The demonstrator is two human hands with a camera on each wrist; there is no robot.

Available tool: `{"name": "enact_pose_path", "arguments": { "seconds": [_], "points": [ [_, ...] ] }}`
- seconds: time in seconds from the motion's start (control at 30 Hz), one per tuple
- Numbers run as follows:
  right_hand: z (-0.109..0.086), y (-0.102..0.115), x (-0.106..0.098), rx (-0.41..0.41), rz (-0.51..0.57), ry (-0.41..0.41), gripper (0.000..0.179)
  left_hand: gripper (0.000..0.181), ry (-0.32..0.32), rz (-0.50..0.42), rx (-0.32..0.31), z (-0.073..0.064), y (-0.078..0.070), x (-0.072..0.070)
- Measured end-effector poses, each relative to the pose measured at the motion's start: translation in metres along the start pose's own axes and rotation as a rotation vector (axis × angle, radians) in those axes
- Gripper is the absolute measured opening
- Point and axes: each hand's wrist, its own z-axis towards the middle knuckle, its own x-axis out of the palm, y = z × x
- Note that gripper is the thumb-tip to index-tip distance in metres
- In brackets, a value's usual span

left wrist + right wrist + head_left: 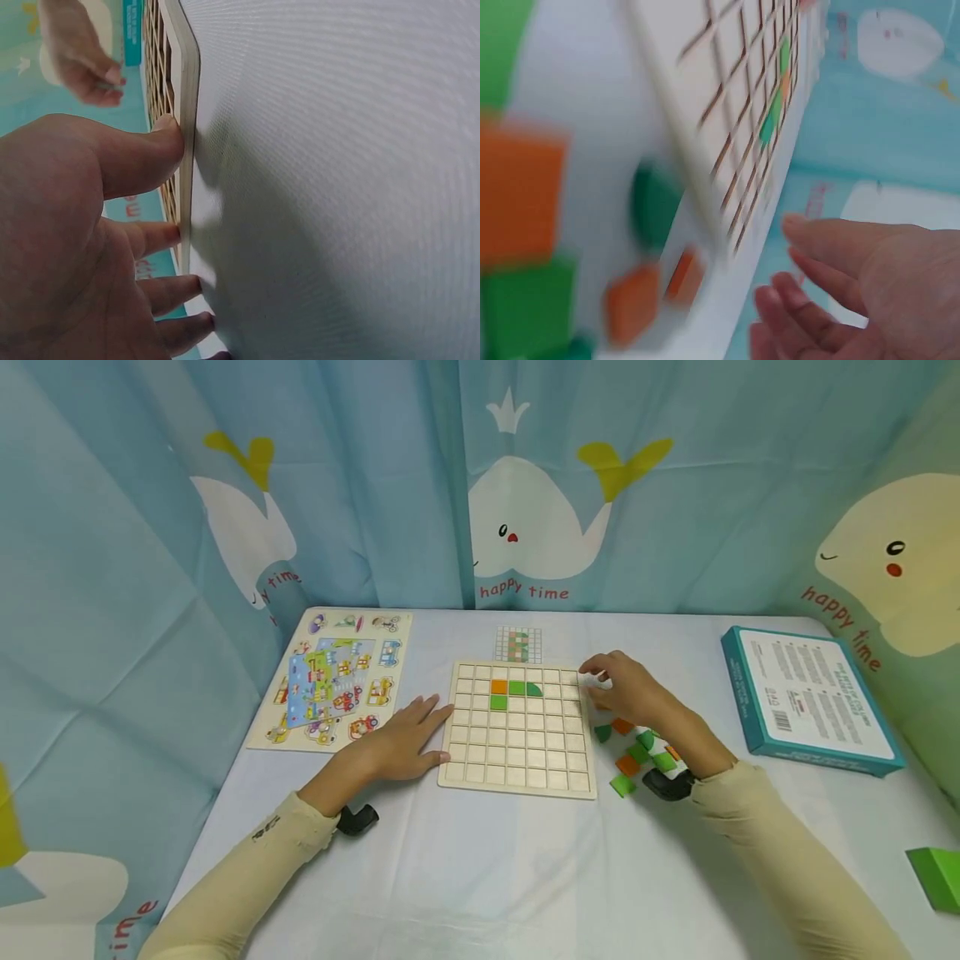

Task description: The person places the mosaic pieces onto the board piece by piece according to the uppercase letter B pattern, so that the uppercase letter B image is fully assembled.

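A person in cream sleeves (255, 860) works over a pale wooden grid board (517, 756) lying flat in the middle of a white-covered table (487, 877). The left hand (405, 743) rests at the board's left side, fingers spread wide, thumb and index fingertip touching its edge. The right hand (630, 689) is raised beside the board's far right corner, fingers bent toward the thumb; a greenish-grey sliver shows at the fingertips in the left wrist view, but whether they hold a piece cannot be told. Toward the far left of the grid, an orange square (499, 687) sits left of a green square (517, 688) and a dark green rounded piece (534, 690), with a second green square (498, 702) just nearer than the orange one. Loose orange and green pieces (627, 766) lie scattered right of the board, below the right forearm. A small pattern card (517, 644) lies just past the board's far edge. A picture puzzle (382, 727) lies at left, a teal box (817, 693) at right, before a blue whale-print curtain (405, 485).
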Motion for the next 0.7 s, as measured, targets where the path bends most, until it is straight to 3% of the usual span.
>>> {"name": "enact_pose_path", "arguments": {
  "seconds": [0.17,0.4,0.7],
  "points": [
    [-0.012,-0.024,-0.003,0.126,-0.023,0.077,0.036,0.080,0.004,-0.006,-0.003,0.001,0.002,0.001],
    [-0.016,-0.041,0.006,0.083,-0.046,0.047,0.032,0.080,0.001,-0.006,0.024,0.001,0.003,0.001],
    [-0.011,-0.043,0.011,0.135,-0.031,0.047,0.035,0.080,0.011,0.002,0.022,0.002,0.002,0.001]
  ]
}}
